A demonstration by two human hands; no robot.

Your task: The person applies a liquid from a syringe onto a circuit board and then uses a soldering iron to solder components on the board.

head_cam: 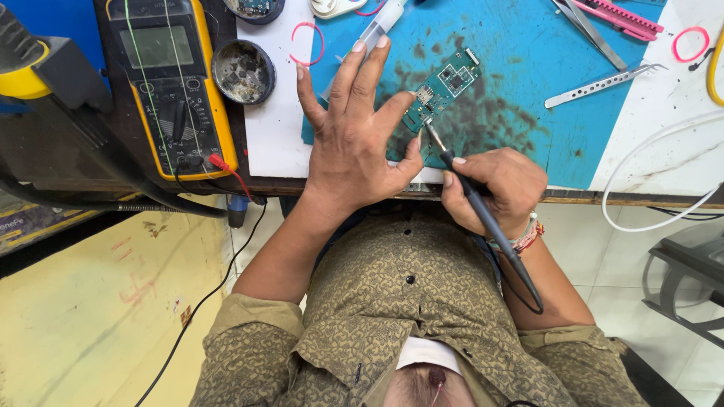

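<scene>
A small green circuit board point(443, 84) lies on a stained blue work mat point(520, 45). My right hand point(494, 185) grips a black soldering iron point(483, 211) like a pen, its tip touching the board's near end. My left hand point(354, 136) rests flat on the mat just left of the board, fingers spread, holding nothing; the thumb lies close to the iron's tip. A clear syringe point(377, 30) lies partly under my left fingertips.
A yellow multimeter point(170, 83) with a red probe lead sits at the left beside a round tin point(243, 71). Metal tweezers point(603, 84) and pink tools point(618, 16) lie at the back right. A white cable point(648, 151) loops at the right edge. Pink rubber rings lie about.
</scene>
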